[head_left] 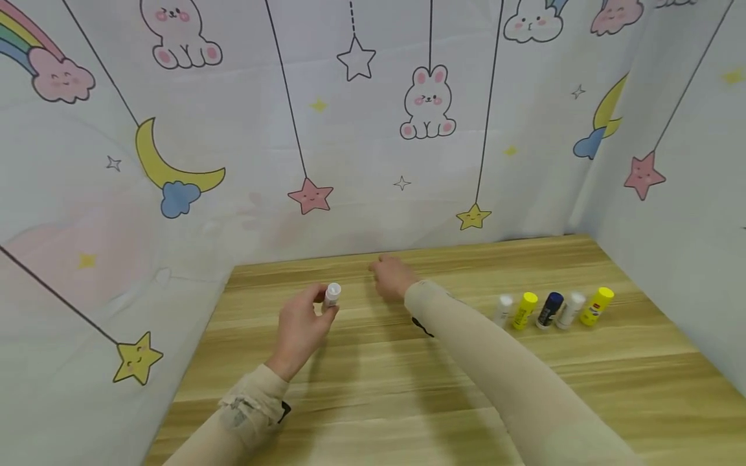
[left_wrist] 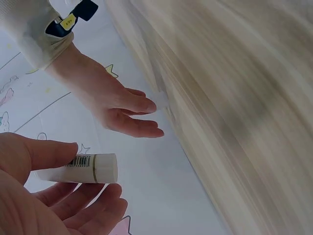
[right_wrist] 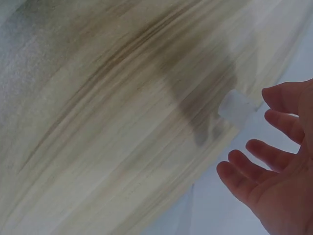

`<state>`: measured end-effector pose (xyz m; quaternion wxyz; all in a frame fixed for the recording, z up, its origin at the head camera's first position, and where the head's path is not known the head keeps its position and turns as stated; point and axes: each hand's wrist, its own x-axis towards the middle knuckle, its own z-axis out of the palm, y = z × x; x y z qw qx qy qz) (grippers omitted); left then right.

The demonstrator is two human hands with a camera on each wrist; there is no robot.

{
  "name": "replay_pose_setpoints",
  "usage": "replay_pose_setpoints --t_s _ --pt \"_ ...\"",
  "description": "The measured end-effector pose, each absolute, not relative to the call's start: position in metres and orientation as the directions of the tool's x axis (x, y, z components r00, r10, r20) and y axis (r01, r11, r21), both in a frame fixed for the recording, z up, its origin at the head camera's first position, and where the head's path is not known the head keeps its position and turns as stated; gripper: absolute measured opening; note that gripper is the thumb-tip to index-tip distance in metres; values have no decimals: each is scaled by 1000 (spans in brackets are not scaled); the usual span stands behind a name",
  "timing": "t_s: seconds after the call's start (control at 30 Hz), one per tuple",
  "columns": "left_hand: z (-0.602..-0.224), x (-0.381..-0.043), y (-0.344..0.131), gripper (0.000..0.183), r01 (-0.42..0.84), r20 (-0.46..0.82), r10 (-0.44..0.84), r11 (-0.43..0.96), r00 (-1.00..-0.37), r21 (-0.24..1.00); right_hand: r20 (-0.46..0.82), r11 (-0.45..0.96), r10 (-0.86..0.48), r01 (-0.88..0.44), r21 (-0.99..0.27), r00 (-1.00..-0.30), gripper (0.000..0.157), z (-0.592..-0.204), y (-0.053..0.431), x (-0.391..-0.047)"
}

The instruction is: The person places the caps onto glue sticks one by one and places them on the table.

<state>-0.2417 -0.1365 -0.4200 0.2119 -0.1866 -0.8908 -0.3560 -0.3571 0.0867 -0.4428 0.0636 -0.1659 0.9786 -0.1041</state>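
My left hand (head_left: pixel 300 327) holds a white glue stick (head_left: pixel 332 295) between thumb and fingers, above the left part of the table. A barcode and a gold band show on the stick (left_wrist: pixel 93 168) in the left wrist view. Towards the table's back edge reaches my right hand (head_left: pixel 393 277), its fingers spread and loosely bent. Just off its fingertips, in the right wrist view, is a small translucent white cap-like piece (right_wrist: pixel 236 108). Whether the fingers touch that piece I cannot tell. The right hand hides it in the head view.
On the right of the wood-grain table (head_left: pixel 373 401) stand several glue sticks in a row: a white one (head_left: pixel 503 310), a yellow one (head_left: pixel 526 310), a dark blue one (head_left: pixel 550 310), another white one (head_left: pixel 570 310) and another yellow one (head_left: pixel 597 307). A patterned curtain (head_left: pixel 373 149) hangs behind.
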Motion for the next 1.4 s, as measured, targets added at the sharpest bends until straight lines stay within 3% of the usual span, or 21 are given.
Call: replay_pose_setpoints --t_s 0.33,0.73,1.03,1.4 --pt "-425 -239 -127 27 510 533 193 662 -824 548 -2 913 -375 -369 -172 -927 29 -454 95 -359" --pt "-430 -235 -120 27 507 528 191 657 -828 558 39 922 -361 -363 -138 -932 26 -451 111 -357" --pt "-428 -239 -123 30 511 553 178 672 -814 535 57 896 -368 -370 -246 -928 38 -437 117 -351" --pt "-428 -245 -124 29 500 562 164 694 -811 518 131 869 -410 -430 -245 -903 33 -433 118 -340"
